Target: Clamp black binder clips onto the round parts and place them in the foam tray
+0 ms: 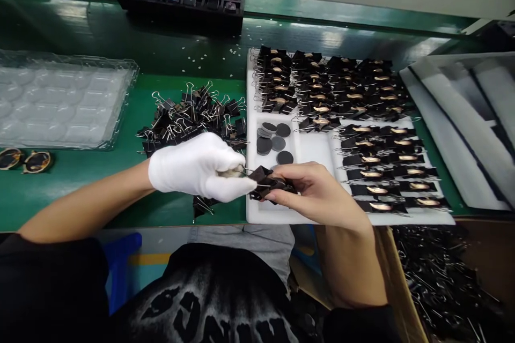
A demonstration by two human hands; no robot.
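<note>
**White-gloved left hand (pixel 197 166) and bare right hand (pixel 317 187) meet on a bundle of black binder clips (pixel 260 174)**

The gloved fingertips pinch a thin silver wire handle at the bundle's left side; the bare thumb and fingers grip its right side. What the clips enclose is mostly hidden.

Good handling here probably means keeping the right hand firm and level while the left presses the wire evenly. Smooth fabric could slip on metal, so a deep pinch seems safer than the very tips.

The bundle is over the near left part of a shallow white foam tray (pixel 265 216). One compartment holds flat, dark grey discs (pixel 264 144); the others shown filled carry rows of black-clipped pieces with gold-coloured edges (pixel 370 174).

Left of the tray lies a loose heap of black clips with silver wire handles (pixel 189 118). Farther left is a clear plastic tray with round wells (pixel 108 142). Beyond, a black divided box (pixel 181 19) contains glossy pieces; at lower right, a brown cardboard box (pixel 400 284) holds many small black pieces.
</note>
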